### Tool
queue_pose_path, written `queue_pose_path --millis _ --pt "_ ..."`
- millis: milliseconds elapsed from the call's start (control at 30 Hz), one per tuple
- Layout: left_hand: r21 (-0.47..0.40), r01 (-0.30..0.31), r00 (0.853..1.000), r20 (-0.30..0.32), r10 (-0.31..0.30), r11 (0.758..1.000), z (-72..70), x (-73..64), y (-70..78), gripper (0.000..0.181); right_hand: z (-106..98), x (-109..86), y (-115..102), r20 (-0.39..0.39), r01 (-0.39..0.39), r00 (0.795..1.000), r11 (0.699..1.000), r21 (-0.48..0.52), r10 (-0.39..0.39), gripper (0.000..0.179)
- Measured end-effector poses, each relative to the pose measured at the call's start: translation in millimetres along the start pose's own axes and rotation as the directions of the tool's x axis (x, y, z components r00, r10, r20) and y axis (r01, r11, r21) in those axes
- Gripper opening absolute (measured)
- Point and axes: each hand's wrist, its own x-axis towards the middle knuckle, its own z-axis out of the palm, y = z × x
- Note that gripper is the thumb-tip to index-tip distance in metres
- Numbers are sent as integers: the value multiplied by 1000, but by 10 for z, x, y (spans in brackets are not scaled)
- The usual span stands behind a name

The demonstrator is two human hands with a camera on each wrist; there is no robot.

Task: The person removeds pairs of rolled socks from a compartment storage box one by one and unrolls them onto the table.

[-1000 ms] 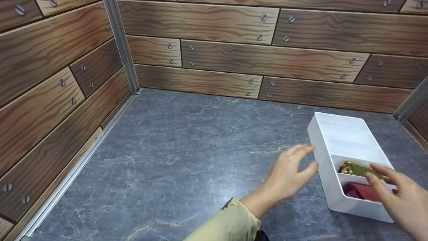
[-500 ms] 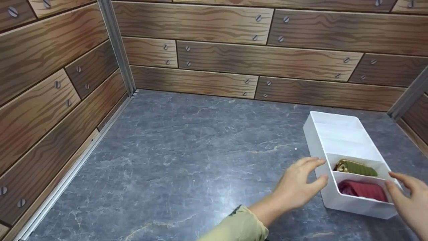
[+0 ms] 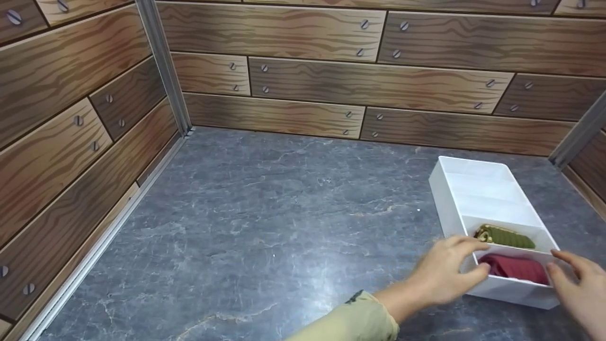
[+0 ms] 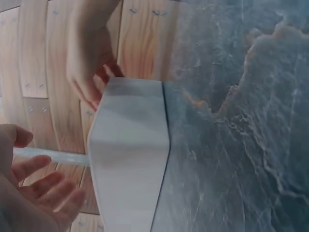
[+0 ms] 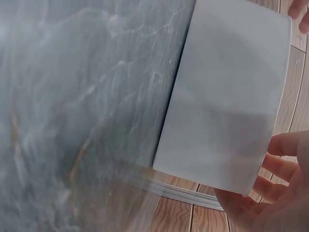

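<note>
A long white divided storage box (image 3: pixel 447 208) lies on the tabletop at the right. Its nearest compartment holds a rolled dark red cloth (image 3: pixel 516 268); a rolled, ribbed olive-green cloth (image 3: pixel 506 237) fills the one behind it. My left hand (image 3: pixel 445 272) hovers by the near left rim, thumb and fingers apart and nothing between them. In the left wrist view its fingers (image 4: pixel 46 188) stand clear of the white wall. My right hand (image 3: pixel 580 286) is at the near right corner, fingertips right at the rim. The right wrist view shows those fingers (image 5: pixel 275 186) loosely bent beside the wall.
The dark marbled tabletop (image 3: pixel 265 213) spreads to the left of the box. Wood-patterned panels (image 3: pixel 293 76) wall it in at the back and both sides, with metal corner posts (image 3: pixel 163 66). The box's farther compartments (image 3: pixel 487 189) show bare white inside.
My left hand has moved right and nearer, from beside the box to over its near left rim. My right hand has shifted off the compartments to the right rim, uncovering both rolled cloths.
</note>
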Motion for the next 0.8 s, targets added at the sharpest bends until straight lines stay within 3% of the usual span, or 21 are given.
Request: queue_pose_path --millis 267,467,667,800 --pt "149 -47 992 124 28 988 165 123 81 33 56 -1 7 -36 -12 999 1000 -7 12 31" --pt "233 -27 978 208 -23 972 261 173 102 31 56 2 38 -3 -25 1000 999 -22 25 32" --pt "350 -24 969 238 -64 936 329 236 153 34 26 15 7 21 -49 999 998 -36 50 32" --pt "369 -5 972 221 -82 929 379 277 185 34 25 6 3 10 -54 998 998 -34 54 32"
